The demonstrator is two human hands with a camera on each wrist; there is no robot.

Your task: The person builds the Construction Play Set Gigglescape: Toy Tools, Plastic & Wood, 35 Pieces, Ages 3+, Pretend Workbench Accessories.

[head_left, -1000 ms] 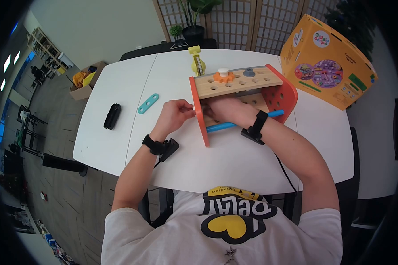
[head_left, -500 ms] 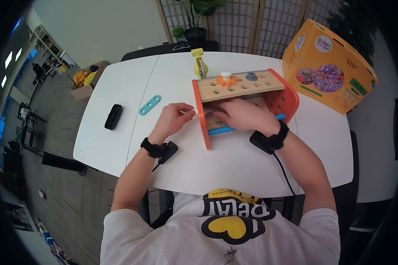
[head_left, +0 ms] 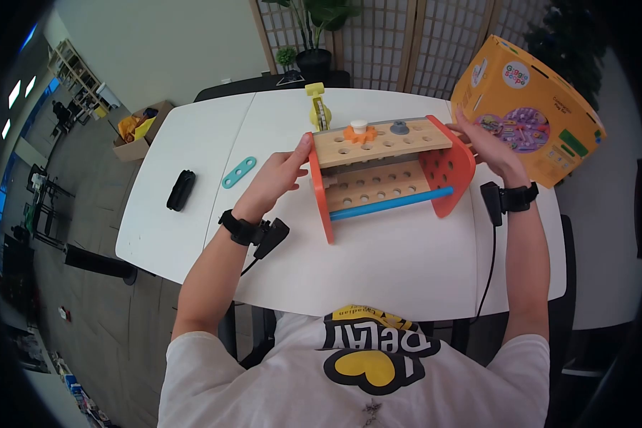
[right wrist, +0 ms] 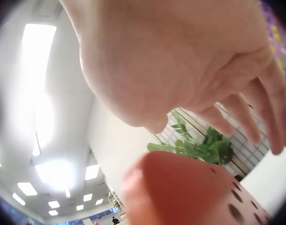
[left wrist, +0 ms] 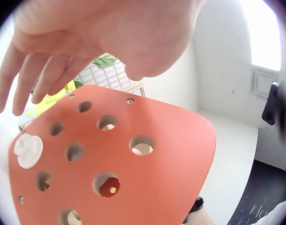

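A toy workbench with a wooden pegboard top, red side panels and a blue rod stands on the table. An orange gear with a white knob and a grey screw-like piece sit on its top. My left hand is beside the left panel, thumb at its upper corner, fingers extended. A white plastic screw head sits at a hole in that panel. My right hand lies at the right panel, its fingers straight and spread.
Left of the workbench lie a teal strip with holes and a black case. A yellow toy tool stands behind it. The orange product box is at the back right, close to my right hand.
My right hand has come out of the workbench and moved right to the outer side panel. My left hand has left the white piece at the left panel, its thumb now at the top corner.
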